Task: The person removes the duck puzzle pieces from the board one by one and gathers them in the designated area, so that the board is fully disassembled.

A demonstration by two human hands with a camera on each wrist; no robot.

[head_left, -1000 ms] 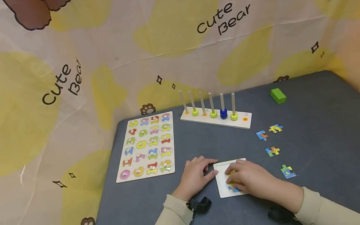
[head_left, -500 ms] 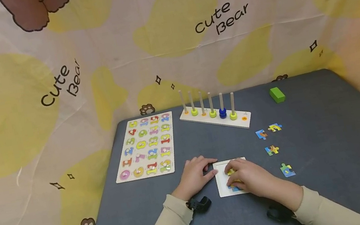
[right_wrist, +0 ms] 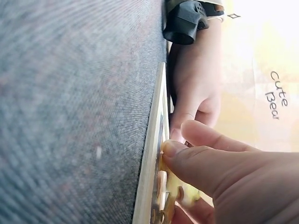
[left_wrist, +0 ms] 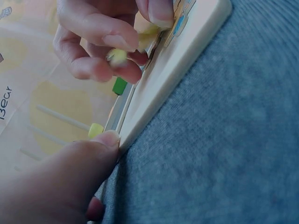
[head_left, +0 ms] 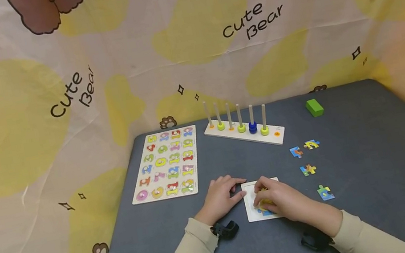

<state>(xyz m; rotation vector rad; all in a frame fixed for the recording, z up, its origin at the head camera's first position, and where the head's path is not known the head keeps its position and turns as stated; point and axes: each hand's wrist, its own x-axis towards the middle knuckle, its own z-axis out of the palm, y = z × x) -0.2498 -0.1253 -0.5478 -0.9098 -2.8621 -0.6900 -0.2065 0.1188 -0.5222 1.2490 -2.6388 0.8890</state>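
Observation:
A white puzzle tray (head_left: pixel 252 213) lies on the table with several jigsaw pieces in it, partly covered by my right hand (head_left: pixel 280 198). That hand pinches a yellow jigsaw piece (left_wrist: pixel 117 56) low over the tray, thumb and fingers bent around it. In the right wrist view the same yellow piece (right_wrist: pixel 189 193) shows beyond the thumb, partly hidden. My left hand (head_left: pixel 219 198) rests at the tray's left edge; its thumb (left_wrist: pixel 108 138) touches the side, and the index finger reaches the upper left corner. Farther right lie loose jigsaw pieces (head_left: pixel 326 192) on the table.
A number puzzle board (head_left: pixel 194 146) lies at the back left. Behind the tray stands a white peg rack (head_left: pixel 242 136) with coloured rings on its posts. A green block (head_left: pixel 314 108) sits at the back right of the grey table (head_left: pixel 369 151). Printed cloth hangs behind.
My right hand's fingers have shifted slightly over the tray, with the index finger raised more. The left hand has stayed at the tray's edge. The head view has moved a little.

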